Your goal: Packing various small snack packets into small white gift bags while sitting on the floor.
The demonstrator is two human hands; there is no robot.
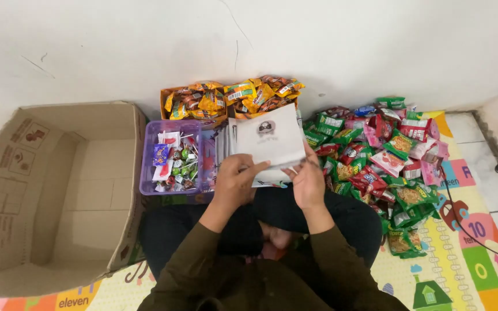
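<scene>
The white paper bag (271, 137) with a small dark print was flat, tilted, held up above the lap.

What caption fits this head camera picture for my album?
Both hands, left hand and right hand, hold a white bag between a purple candy tub and a snack pile.

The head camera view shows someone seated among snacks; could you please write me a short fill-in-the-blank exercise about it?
1. Both hands, left hand and right hand, hold a flat white ____.
2. The lollipops lie in a ____ plastic basket.
3. The open cardboard box stands on the person's ____ side.
4. The heap of snack packets lies on the person's ____ side.

Missing words: bag; purple; left; right
</scene>
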